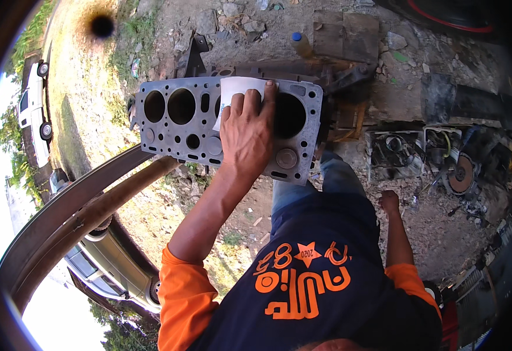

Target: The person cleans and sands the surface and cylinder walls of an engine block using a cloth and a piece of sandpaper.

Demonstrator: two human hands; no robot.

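Observation:
A grey engine block (pixel 168 136) sits in front of me with its flat, drilled top face upward. Large round cylinder bores open at its left and right ends; another is mostly hidden. My left hand (pixel 247 128) presses a white paper-like sheet (pixel 232 88) against this face, fingers bent over it and one finger stretched along its right edge. The sheet's underside cannot be seen. At my right side, away from the block, my right hand (pixel 389 201) hangs with its fingers loosely curled, and nothing shows in it.
A long metal beam (pixel 86 205) and a rusty pipe (pixel 121 193) run left of the block. Beyond it stands a bottle with a blue cap (pixel 297 37). Greasy machine parts (pixel 459 174) lie at right on rubble. Parked vehicles (pixel 112 272) stand at left.

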